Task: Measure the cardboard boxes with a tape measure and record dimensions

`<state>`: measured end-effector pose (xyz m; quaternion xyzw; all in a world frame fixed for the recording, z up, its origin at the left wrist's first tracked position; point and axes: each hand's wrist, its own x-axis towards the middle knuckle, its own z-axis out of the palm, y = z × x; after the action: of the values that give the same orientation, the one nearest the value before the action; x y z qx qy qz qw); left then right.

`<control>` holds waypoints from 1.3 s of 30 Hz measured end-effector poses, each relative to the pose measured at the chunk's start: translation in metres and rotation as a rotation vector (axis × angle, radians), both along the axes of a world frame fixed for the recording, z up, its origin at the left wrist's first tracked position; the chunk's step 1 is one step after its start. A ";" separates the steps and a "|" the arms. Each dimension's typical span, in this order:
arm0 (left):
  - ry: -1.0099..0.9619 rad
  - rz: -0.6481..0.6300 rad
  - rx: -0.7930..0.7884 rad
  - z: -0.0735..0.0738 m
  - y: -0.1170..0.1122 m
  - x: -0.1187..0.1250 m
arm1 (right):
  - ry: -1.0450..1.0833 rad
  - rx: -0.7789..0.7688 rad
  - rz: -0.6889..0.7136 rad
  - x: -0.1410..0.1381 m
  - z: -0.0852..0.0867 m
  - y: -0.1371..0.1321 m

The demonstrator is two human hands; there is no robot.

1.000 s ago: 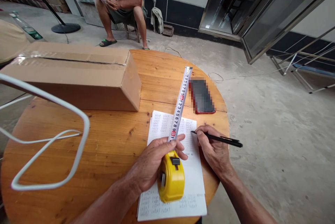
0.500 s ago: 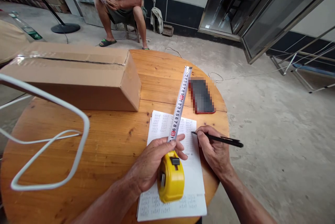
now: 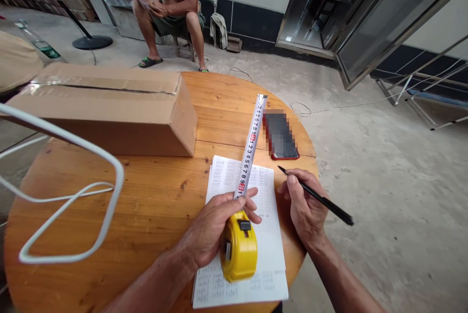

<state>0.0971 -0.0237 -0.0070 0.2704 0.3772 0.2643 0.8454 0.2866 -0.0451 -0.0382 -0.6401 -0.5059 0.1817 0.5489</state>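
My left hand (image 3: 215, 225) grips a yellow tape measure (image 3: 241, 252), its thumb on the pulled-out blade. The white blade (image 3: 249, 147) stretches away over the table, showing numbers up to about 21 near my thumb. Under the tape measure lie sheets of paper (image 3: 270, 249) covered in handwritten rows. To the right of the paper, my right hand (image 3: 307, 203) is closed round a black pen (image 3: 325, 199), whose tip points up and left, off the paper. A phone with a red edge (image 3: 281, 135), partly blurred out, lies just beyond the pen.
A taped cardboard box (image 3: 109, 108) stands on the left of the round wooden table (image 3: 153, 196). A white bent frame (image 3: 73, 258) juts in at the left. Past the table a person (image 3: 168, 6) sits on a stool; a bottle (image 3: 40, 45) is at far left.
My right hand has drawn slightly right, away from the paper, and the pen has turned so its tip points more upward. My left hand and the tape measure stay in place.
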 end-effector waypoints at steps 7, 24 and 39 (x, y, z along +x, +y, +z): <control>0.013 0.027 -0.049 -0.001 -0.003 -0.003 | -0.308 -0.019 0.156 -0.002 0.005 0.007; -0.349 -0.020 -0.067 0.031 0.005 -0.032 | -0.419 -0.005 0.144 -0.009 0.003 0.007; 0.027 0.080 0.046 0.038 -0.060 -0.069 | -0.531 0.169 0.073 0.000 -0.012 0.012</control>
<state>0.0284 -0.0833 0.0307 0.2779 0.3928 0.3028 0.8227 0.2865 -0.0329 -0.0504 -0.5986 -0.6680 -0.0154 0.4418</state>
